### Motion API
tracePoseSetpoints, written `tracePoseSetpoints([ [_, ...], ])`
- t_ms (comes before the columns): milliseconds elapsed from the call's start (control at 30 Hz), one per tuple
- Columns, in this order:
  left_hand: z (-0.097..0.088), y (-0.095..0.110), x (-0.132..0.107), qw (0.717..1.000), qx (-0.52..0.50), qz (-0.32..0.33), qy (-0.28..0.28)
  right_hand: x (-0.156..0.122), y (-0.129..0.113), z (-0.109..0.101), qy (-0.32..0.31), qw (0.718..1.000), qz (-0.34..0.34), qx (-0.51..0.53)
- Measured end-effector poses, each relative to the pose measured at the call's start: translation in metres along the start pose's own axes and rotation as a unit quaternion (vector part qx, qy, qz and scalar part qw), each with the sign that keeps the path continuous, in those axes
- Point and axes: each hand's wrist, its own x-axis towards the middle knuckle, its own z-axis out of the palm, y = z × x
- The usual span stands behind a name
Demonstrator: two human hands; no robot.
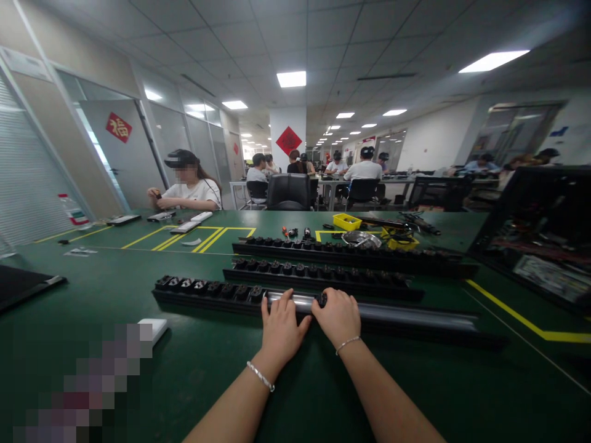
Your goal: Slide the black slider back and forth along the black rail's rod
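A long black power strip housing (415, 315) lies in front of me, with a shiny bare channel along its middle and right. Several black socket modules (241, 291) sit in a row in its left part. My left hand (281, 326) rests on the channel just right of that row, fingers apart and thumb stretched to the right. Beside it, my right hand (339, 314) is closed around a black socket module (322, 299) at the channel. The hand partly hides that module, so I cannot tell if it is seated.
Behind lie two more black strips (323, 283) (351, 253) with sockets. Further back are a yellow bin (347, 221), a metal bowl (361, 239) and cables (418, 223). An open computer case (545, 240) stands right. A co-worker (191, 184) sits across the green table (115, 289).
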Motion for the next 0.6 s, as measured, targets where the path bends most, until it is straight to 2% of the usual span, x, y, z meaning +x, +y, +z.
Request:
tracePoseSetpoints([
  [600, -0.001, 0.001, 0.000, 1.000, -0.001, 0.001, 0.000, 0.001, 0.011, -0.001, 0.001, 1.000, 0.006, 0.015],
])
